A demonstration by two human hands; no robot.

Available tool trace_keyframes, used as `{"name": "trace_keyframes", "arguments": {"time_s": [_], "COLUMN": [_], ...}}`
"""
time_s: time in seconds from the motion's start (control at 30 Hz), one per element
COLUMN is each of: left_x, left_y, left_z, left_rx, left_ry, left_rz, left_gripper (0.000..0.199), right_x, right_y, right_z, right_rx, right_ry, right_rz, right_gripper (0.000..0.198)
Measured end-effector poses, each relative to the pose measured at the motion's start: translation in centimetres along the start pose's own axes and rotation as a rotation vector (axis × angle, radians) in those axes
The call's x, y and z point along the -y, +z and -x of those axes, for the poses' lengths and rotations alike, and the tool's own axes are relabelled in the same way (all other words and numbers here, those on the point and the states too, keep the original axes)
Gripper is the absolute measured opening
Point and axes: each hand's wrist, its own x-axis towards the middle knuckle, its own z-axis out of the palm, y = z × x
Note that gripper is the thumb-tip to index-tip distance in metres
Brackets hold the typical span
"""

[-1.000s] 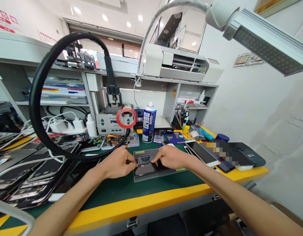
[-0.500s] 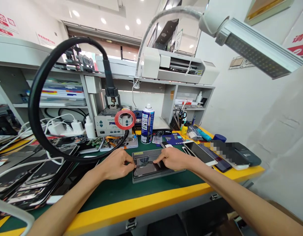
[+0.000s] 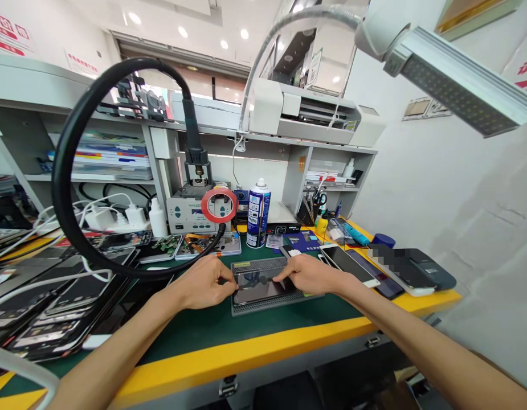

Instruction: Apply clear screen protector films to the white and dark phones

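A dark phone (image 3: 258,289) lies face up on a grey perforated mat (image 3: 246,310) in the middle of the bench. At the phone's left end, my left hand (image 3: 207,283) is closed, thumb and index fingertip pinched together. Whatever is in that pinch is too small to make out. From the right, my right hand (image 3: 308,273) reaches over the phone with its index finger stretched out onto the glass. Its other fingers are curled, and nothing shows in them.
Left of my hands lie stacked phones and screens (image 3: 70,302) under a white cable. Behind the mat stand a spray can (image 3: 258,213), a roll of red tape (image 3: 207,208) and a hot-air station (image 3: 188,215). A white tablet (image 3: 351,265) lies to the right.
The view has shifted slightly. Both hands keep nearly the same pose at the phone, and the right index finger still rests over the glass.
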Motion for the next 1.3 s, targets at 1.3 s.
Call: {"name": "trace_keyframes", "arguments": {"time_s": [1.3], "left_x": [-1.0], "left_y": [-0.5], "left_z": [-0.1], "left_rx": [0.048], "left_ry": [-0.087], "left_rz": [-0.007], "left_gripper": [0.035], "right_x": [-1.5], "right_y": [-0.3], "right_z": [1.9], "right_rx": [-0.043], "right_ry": [0.116], "right_rz": [-0.102], "right_gripper": [0.054]}}
